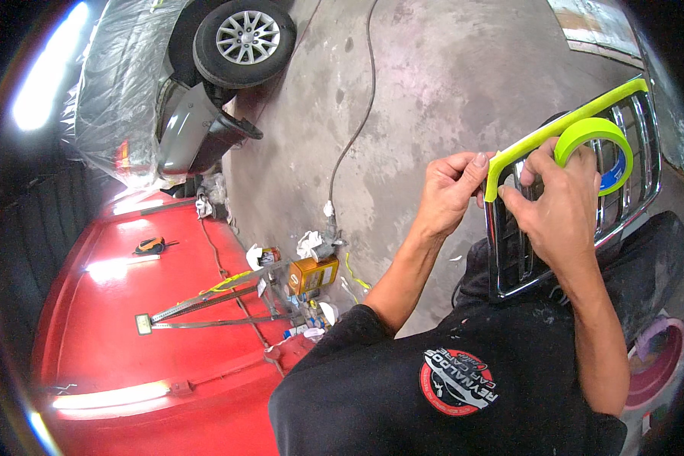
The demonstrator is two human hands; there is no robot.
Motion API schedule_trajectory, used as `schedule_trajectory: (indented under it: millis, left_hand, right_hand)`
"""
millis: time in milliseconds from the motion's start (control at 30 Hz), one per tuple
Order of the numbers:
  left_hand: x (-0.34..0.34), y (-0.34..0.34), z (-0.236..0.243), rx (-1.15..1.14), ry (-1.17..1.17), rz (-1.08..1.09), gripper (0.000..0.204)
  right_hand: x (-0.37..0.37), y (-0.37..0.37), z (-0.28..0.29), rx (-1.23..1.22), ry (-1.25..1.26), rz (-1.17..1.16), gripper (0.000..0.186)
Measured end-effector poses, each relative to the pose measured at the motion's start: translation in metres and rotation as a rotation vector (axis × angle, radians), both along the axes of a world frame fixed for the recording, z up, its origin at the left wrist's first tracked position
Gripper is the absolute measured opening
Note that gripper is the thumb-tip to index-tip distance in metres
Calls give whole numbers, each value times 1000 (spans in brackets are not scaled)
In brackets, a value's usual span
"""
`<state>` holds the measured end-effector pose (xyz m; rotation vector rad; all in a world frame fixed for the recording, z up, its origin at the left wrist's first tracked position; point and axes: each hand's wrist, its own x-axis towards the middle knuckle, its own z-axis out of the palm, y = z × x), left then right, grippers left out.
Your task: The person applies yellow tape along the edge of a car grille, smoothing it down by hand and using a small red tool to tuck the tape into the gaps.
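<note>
A chrome-framed car grille (623,213) stands tilted at the right, a strip of yellow-green masking tape (562,121) along its upper edge, bent down at the near left corner. My left hand (452,197) pinches the taped left corner with thumb and fingers, part of them hidden behind it. My right hand (555,205) has bent fingers over the roll of green tape (617,156) with its blue core, in front of the grille's bars; its thumb lies by that taped corner. The fingertips of this hand are partly hidden.
A red panel (152,289) carries a tape measure (150,245). Beside it are a yellow can (311,273) and assorted supplies. A plastic-covered car (118,91) with a wheel (245,42) is at upper left; a cord (365,114) crosses the concrete floor. A pink bucket (661,353) sits at lower right.
</note>
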<state>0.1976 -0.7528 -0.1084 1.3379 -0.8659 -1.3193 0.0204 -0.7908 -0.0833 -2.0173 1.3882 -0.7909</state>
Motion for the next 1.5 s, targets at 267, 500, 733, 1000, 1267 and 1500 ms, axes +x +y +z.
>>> schedule_trajectory:
  millis: [267, 500, 733, 1000, 1267, 1500]
  left_hand:
    - [0, -2, 3, 5, -51, -26, 33]
    - [3, 1, 4, -6, -90, -58, 34]
    - [1, 1, 7, -26, -101, -54, 33]
    - [0, 2, 9, -12, -97, -64, 34]
    - [-2, 5, 9, -37, -147, -31, 32]
    - [-2, 5, 5, -55, -140, -14, 33]
  right_hand:
    - [-4, -2, 4, -8, 16, 48, 29]
    - [-1, -2, 6, -9, 42, 48, 29]
    - [1, -5, 6, -9, 43, 14, 29]
    - [6, -4, 5, 34, -1, -56, 29]
    - [15, -1, -1, 10, -46, -117, 26]
    - [21, 1, -7, -16, -74, -185, 21]
